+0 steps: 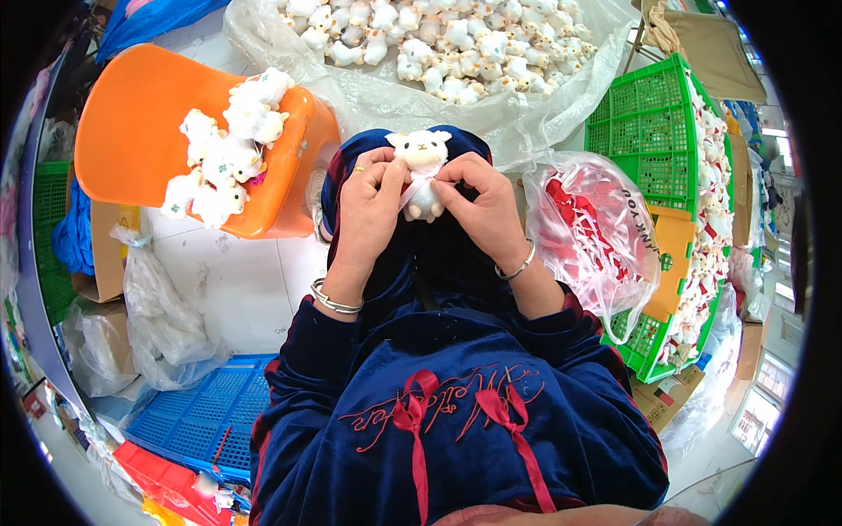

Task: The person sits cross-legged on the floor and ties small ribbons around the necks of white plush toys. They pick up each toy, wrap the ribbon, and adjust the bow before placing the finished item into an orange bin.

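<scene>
A small white plush lamb (422,151) is upright over my lap, facing up at me, with a pale ribbon (412,193) at its neck. My left hand (373,203) pinches the lamb's side near the neck, thumb and fingers together. On the other side, my right hand (481,200) grips it at the body with thumb and bent forefinger. Whether either hand has an end of the ribbon between its fingertips is too small to tell.
Several plush lambs (215,167) lie on an orange chair (114,131) at the left. Many more fill a clear plastic sheet (351,105) ahead. To the right are a bag of red and white ribbons (596,228) and a green crate (636,110) of plush toys. Blue crates (197,408) stand at lower left.
</scene>
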### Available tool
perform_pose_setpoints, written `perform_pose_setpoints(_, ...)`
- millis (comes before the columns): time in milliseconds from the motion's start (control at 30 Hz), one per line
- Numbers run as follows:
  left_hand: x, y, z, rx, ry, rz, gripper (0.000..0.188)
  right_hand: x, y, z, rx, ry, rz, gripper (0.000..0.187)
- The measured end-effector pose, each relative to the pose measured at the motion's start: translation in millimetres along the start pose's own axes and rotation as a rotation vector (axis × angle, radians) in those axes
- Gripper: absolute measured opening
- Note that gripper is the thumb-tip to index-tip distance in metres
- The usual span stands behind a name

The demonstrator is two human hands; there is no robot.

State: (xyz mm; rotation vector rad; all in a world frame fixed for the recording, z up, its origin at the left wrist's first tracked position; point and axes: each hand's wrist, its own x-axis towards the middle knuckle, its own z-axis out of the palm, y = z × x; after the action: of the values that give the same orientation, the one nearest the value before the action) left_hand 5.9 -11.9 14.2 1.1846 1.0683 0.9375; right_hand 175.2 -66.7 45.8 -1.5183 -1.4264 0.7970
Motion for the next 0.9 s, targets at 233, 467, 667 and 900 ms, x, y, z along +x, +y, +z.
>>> perform_pose_setpoints(233, -1, 3, 5, 0.186, -0.014, 0.097, 0.019, 0, 7, 1, 0.014, 0.001, 0.010, 0.008)
perform_pose_setpoints(467, 1, -6, -1, 0.055, -0.059, 0.075, 0.021, 0, 9, -1, 0.063, -0.026, 0.056, 0.008)
perform_pose_setpoints(667, 3, 7, 0, 0.165, -0.070, 0.013, 0.022, 1, 11, -2, 0.079, -0.044, 0.067, 0.010)
perform_pose_setpoints(900, 3, -3, 1, 0.063, -0.066, 0.029, 0.023, 1, 14, -2, 0.109, -0.054, 0.117, 0.011)
